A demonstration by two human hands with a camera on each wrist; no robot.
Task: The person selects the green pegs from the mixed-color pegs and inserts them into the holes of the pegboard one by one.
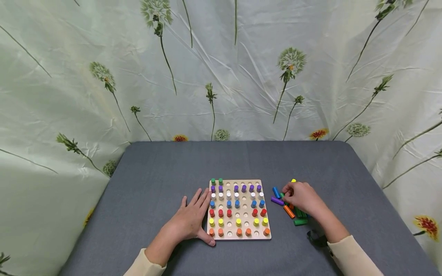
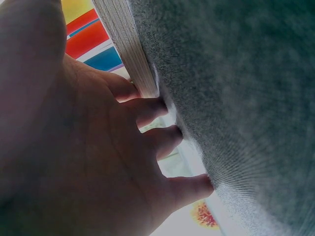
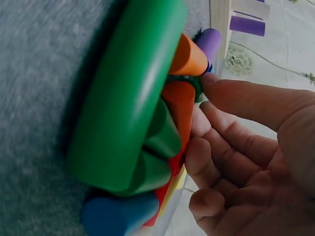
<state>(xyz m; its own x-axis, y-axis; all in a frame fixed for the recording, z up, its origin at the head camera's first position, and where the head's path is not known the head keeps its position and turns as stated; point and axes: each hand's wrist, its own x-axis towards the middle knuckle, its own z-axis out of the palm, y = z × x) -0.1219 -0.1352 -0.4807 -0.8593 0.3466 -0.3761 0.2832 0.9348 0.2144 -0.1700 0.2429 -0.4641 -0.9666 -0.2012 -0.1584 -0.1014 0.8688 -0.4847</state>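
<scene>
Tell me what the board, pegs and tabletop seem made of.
Board: apparently pale, matte wood; its edge shows grain lines.
Pegs: smooth with a soft sheen, painted wood or plastic; highlights, no visible grain, so uncertain which.
Tabletop: probably matte grey fabric, judging by its fine woven texture.

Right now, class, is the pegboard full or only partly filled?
Partly filled: the pegboard has bare holes between its upright pegs, and loose pegs lie alongside.

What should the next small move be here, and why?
Probably for the right hand to pinch and lift the green peg beside its thumb; whether it is gripped yet is unclear. The far row of the board holds just two green pegs with open holes beside them, and the left hand rests against the board's edge.
</scene>
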